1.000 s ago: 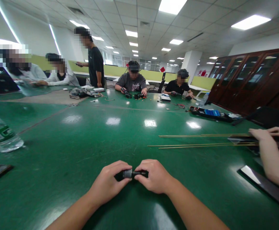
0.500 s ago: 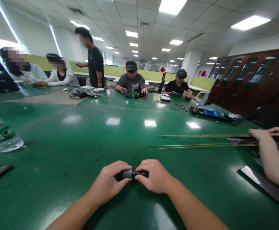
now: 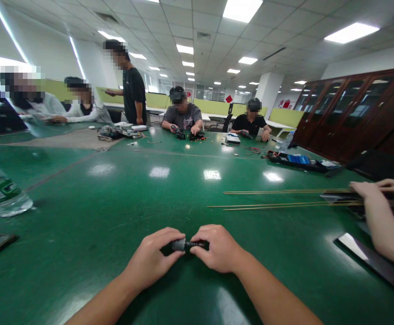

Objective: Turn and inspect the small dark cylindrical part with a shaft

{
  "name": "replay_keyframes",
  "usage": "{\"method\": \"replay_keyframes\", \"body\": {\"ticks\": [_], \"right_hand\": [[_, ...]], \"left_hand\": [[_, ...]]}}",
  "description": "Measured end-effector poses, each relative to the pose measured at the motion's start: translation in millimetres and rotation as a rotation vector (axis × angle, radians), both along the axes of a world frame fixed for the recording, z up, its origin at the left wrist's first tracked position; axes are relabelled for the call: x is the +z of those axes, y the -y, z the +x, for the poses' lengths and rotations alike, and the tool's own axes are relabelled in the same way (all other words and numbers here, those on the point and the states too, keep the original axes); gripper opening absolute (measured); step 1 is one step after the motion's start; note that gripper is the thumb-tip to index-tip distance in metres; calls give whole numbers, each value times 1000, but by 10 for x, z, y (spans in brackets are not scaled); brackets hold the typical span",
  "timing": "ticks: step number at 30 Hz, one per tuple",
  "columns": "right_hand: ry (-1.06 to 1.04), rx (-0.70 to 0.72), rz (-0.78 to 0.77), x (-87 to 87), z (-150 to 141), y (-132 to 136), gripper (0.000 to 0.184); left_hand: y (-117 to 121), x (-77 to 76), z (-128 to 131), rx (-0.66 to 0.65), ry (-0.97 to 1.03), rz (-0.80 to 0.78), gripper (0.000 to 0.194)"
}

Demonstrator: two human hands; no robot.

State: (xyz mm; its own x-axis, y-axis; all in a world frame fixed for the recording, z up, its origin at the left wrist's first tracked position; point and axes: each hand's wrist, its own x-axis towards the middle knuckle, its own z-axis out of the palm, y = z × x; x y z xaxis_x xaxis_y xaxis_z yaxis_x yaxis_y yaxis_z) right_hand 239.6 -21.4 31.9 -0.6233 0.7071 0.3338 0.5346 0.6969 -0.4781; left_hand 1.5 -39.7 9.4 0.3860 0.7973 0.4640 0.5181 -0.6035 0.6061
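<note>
While our left hand point(image 3: 152, 259) and right hand point(image 3: 217, 249) are meeting at six o'clock on the green table point(image 3: 115, 198), we are pinching a small dark cylindrical part point(image 3: 185, 245) between both.

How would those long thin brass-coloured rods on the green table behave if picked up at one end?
The long thin brass-coloured rods look very slender for their length, so they would probably sag and whip. Being round and lying loose on the glossy green table, they are apt to roll when nudged. Likely light, and easily bent.
</note>
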Motion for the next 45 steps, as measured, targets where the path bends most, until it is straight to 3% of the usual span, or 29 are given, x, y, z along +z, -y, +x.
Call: {"method": "replay_keyframes", "body": {"ticks": [10, 45], "right_hand": [[-11, -7, -2, 24, 14, -2, 12], [-27, -36, 7, 18, 5, 1, 14]], "left_hand": [[-8, -57, -39, 7, -23, 49, 30], [0, 11, -31, 15, -19, 76, 26]]}}
